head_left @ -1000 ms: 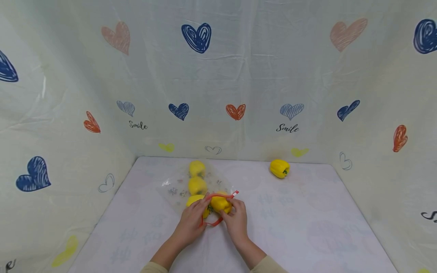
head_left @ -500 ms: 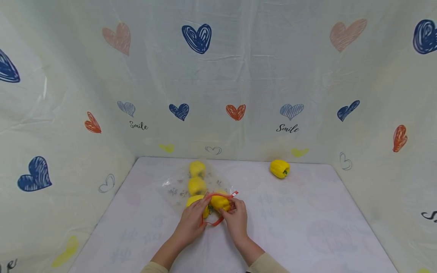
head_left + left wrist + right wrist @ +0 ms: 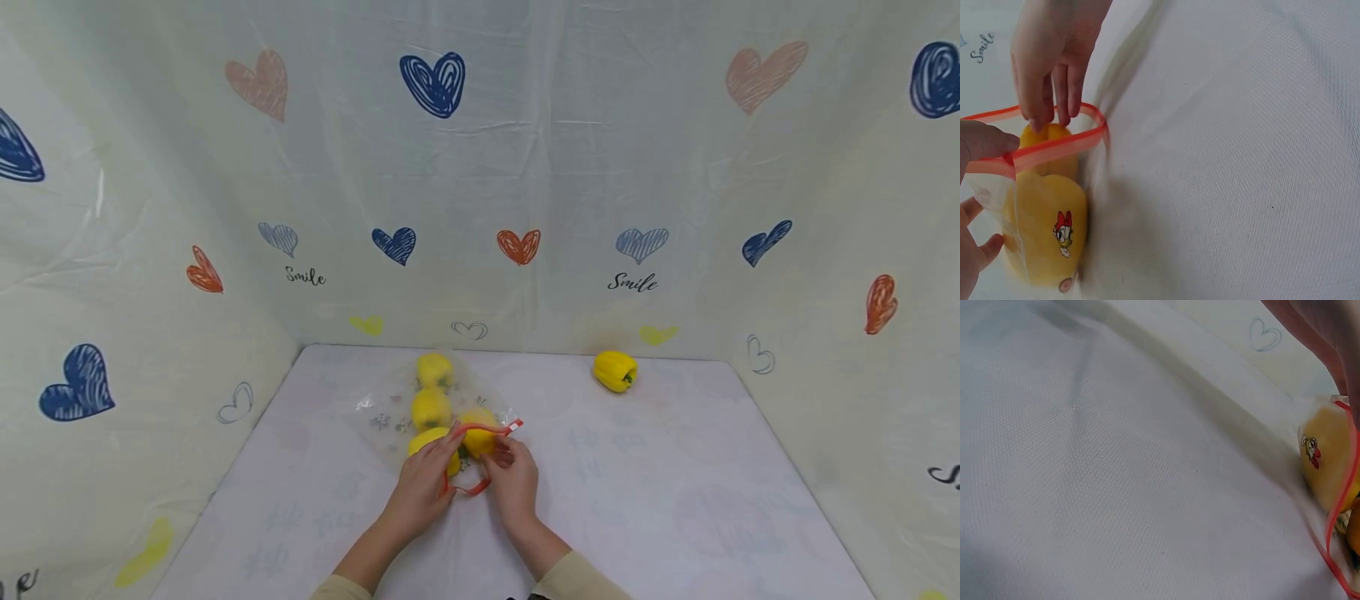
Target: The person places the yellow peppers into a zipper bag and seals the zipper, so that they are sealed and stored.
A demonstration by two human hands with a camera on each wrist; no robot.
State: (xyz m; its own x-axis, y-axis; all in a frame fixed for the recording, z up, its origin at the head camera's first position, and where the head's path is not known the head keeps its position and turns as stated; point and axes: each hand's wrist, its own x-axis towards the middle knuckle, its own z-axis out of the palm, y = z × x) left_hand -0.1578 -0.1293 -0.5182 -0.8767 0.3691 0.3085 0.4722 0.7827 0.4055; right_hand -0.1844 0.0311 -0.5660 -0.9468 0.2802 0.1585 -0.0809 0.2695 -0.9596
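Note:
A clear zip bag (image 3: 386, 417) with a red rim (image 3: 1063, 147) lies on the table, its mouth toward me. My left hand (image 3: 420, 483) holds the rim, thumb on the red strip and fingers spread against the plastic outside. At the mouth, my right hand (image 3: 516, 483) reaches down, its fingertips touching a yellow bell pepper (image 3: 478, 446) just inside. Left of that pepper is another yellow bell pepper (image 3: 427, 439), partly behind my left hand. Deeper in the bag sit two yellow rounded pieces (image 3: 431, 408), blurred by the plastic.
One more yellow bell pepper (image 3: 615, 371) lies at the back right of the white-covered table (image 3: 675, 483). A pale curtain (image 3: 480, 167) printed with hearts surrounds the table on the back and both sides.
The right-hand pepper has slid farther into the bag, away from me. My right hand has shifted slightly left, its fingers less around the pepper. My left hand has stayed on the rim.

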